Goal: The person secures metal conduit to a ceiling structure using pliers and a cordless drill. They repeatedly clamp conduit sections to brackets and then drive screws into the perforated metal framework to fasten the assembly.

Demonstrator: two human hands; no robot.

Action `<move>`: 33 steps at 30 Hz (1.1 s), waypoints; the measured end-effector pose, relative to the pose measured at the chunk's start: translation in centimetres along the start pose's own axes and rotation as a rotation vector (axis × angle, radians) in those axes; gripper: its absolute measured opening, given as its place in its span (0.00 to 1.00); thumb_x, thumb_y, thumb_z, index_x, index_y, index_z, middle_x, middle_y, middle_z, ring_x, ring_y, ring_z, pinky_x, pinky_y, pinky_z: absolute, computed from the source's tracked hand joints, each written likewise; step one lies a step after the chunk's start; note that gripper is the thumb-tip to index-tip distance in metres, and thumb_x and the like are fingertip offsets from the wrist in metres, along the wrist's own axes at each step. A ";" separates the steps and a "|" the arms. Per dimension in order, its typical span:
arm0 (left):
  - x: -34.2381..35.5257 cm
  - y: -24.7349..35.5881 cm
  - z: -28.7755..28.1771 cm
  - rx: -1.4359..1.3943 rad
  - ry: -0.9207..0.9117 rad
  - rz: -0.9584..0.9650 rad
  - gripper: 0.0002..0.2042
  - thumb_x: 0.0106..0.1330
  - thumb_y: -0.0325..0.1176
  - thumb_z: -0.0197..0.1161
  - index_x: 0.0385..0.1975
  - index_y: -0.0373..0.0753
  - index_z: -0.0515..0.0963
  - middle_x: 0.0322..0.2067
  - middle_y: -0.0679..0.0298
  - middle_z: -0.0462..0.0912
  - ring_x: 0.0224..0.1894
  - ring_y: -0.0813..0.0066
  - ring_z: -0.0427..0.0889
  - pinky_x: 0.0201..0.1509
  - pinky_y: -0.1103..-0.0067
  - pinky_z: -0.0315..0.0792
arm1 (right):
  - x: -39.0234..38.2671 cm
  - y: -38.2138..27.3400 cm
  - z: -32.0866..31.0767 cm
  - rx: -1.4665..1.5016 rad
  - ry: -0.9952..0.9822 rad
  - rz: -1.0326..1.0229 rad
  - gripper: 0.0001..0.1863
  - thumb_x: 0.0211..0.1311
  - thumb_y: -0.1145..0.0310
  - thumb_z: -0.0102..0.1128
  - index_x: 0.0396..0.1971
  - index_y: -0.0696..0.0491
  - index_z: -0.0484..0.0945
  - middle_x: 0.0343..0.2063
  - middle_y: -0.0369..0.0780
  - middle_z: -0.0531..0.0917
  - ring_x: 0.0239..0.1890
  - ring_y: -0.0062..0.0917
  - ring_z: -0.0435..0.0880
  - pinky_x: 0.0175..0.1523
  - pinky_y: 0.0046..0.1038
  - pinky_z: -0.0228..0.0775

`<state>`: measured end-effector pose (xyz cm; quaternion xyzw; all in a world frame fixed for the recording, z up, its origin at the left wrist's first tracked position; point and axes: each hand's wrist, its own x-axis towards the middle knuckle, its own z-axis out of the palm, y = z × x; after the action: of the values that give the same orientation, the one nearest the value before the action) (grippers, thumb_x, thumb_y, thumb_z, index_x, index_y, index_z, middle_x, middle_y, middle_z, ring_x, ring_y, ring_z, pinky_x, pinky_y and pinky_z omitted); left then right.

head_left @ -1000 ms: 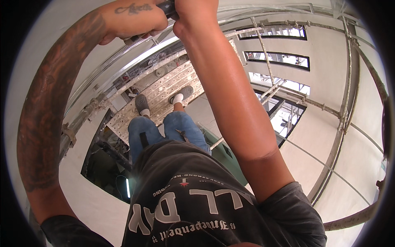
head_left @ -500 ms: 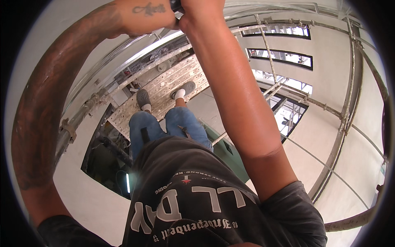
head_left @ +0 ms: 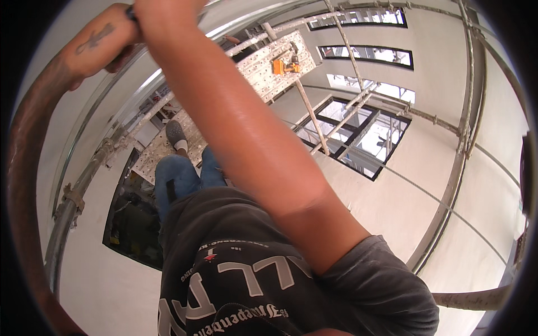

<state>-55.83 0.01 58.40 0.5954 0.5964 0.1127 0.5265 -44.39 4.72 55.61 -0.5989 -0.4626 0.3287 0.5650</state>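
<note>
My left hand (head_left: pixel 106 42), at the upper left, is closed with its fingers curled away from me, round something I cannot make out. A small dark object (head_left: pixel 131 14) shows between it and my right hand (head_left: pixel 168 14), which is raised against it and runs off the top edge, its fingers hidden. My right forearm crosses the middle of the view, slightly blurred, over the perforated white-spattered scaffold plank (head_left: pixel 258 78). My sandalled foot (head_left: pixel 176 134) stands on that plank. Thin metal strips run along the wall beside my left hand.
An orange power tool (head_left: pixel 283 66) lies on the plank's far part. Scaffold tubes (head_left: pixel 434 119) with couplers surround me on both sides, and a cable (head_left: pixel 426 199) runs diagonally at the right. White walls hold dark-framed windows (head_left: pixel 370 140). A dark opening (head_left: pixel 126 218) shows below left.
Both hands have moved left, and my right forearm now slants across the middle, hiding one foot. The surroundings have shifted, revealing the orange tool and more of the lower window.
</note>
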 end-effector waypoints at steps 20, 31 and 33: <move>0.9 3.0 1.2 -0.180 -0.051 -0.029 0.08 0.62 0.29 0.61 0.36 0.31 0.77 0.23 0.67 0.74 0.25 0.79 0.69 0.29 0.72 0.65 | 0.1 1.0 -1.9 -0.205 0.209 -0.172 0.23 0.58 0.75 0.54 0.52 0.72 0.65 0.46 0.66 0.77 0.52 0.56 0.80 0.62 0.44 0.67; -6.4 -0.1 11.2 -0.374 0.072 -0.182 0.21 0.63 0.23 0.63 0.58 0.31 0.75 0.47 0.58 0.85 0.51 0.72 0.82 0.57 0.73 0.74 | -7.3 1.8 -9.6 -0.022 -0.330 0.367 0.28 0.55 0.76 0.57 0.56 0.63 0.61 0.40 0.53 0.76 0.44 0.49 0.79 0.52 0.45 0.71; -6.1 -1.6 16.6 -0.522 0.068 -0.190 0.26 0.65 0.23 0.65 0.64 0.31 0.70 0.54 0.57 0.82 0.58 0.69 0.80 0.63 0.72 0.73 | -8.5 4.5 -12.8 -0.110 -0.340 0.471 0.29 0.55 0.75 0.59 0.58 0.61 0.62 0.37 0.51 0.78 0.40 0.48 0.81 0.49 0.45 0.73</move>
<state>-45.71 -13.66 53.18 0.3771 0.6175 0.2324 0.6500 -34.87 -7.56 51.94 -0.6559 -0.4159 0.5208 0.3544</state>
